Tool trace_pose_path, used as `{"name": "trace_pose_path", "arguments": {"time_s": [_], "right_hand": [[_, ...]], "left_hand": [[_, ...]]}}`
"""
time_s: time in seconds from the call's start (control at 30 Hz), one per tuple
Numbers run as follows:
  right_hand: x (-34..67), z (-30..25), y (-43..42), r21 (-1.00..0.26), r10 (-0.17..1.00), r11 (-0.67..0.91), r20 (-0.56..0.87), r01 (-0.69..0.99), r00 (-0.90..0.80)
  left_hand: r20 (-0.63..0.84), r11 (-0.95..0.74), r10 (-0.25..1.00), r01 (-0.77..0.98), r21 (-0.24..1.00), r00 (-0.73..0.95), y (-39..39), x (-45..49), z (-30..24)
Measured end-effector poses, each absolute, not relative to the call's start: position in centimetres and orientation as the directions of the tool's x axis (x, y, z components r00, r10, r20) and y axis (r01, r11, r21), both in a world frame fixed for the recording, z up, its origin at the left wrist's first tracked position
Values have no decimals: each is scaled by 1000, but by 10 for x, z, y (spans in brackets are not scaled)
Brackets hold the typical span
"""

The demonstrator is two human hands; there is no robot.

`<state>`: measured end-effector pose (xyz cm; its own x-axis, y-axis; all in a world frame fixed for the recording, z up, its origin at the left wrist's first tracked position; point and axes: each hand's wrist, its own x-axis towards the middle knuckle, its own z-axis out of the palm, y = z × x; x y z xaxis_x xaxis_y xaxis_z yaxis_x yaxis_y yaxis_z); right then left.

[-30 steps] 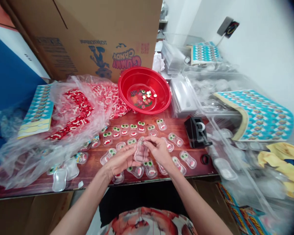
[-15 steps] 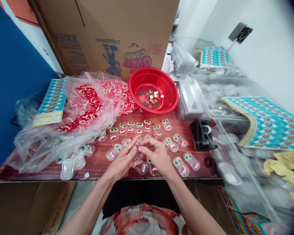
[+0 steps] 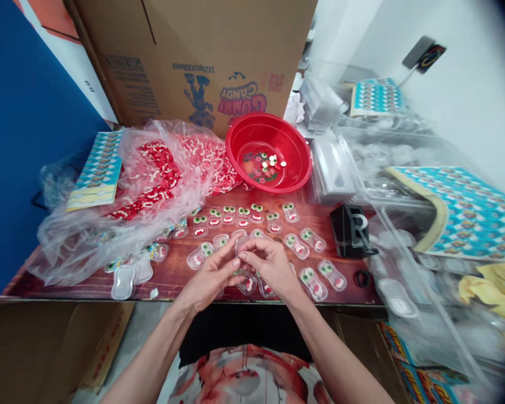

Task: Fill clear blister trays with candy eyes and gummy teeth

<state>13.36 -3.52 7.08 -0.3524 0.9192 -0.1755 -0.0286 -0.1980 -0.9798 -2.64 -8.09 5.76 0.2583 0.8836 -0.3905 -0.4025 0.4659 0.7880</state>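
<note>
1. Nearest, the left hand [image 3: 208, 278] and right hand [image 3: 269, 266] meet above the front edge of the desk [image 3: 168, 280]; fingertips of both pinch a small clear plastic shell [image 3: 240, 247], each grip closed on it, held up just over the filled packs.
2. Judging by that pinch, the step in hand looks like working the clear plastic shell open or separating it. The next move would call for a steady fingertip hold, keeping it clear of the packs below.
3. Just beneath and around the hands lie filled shells [image 3: 315, 280] with green eyes and red mouths, close together, leaving little bare desk to set anything down.
4. To the left, empty shells [image 3: 124, 280] sit at the desk edge beside a crumpled plastic bag [image 3: 122, 185] of red candies.
5. To the right stands a black tape dispenser [image 3: 351, 230], then clear trays and a blue printed sheet [image 3: 467, 207].
6. Farther back sits a red bowl [image 3: 292, 146] holding a few loose candies, in front of a cardboard box [image 3: 202, 56].
</note>
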Motion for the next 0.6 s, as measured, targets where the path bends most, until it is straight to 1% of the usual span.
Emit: {"name": "trace_pose_path", "arguments": {"time_s": [0.13, 0.27, 0.37, 0.6], "right_hand": [[131, 72, -37, -992, 936, -126, -126, 21, -328], [129, 74, -38, -997, 947, -68, -77, 42, -310], [129, 76, -37, -997, 946, -68, -74, 27, -316], [132, 74, -37, -994, 931, -105, -108, 26, -349]], "left_hand": [[-396, 454, 891, -395, 799, 223, -85, -24, 54], [-389, 434, 900, -344, 833, 195, -87, -22, 58], [-401, 442, 896, -322, 837, 189, -88, -20, 63], [-409, 443, 896, -370, 816, 171, -89, -19, 67]]}}
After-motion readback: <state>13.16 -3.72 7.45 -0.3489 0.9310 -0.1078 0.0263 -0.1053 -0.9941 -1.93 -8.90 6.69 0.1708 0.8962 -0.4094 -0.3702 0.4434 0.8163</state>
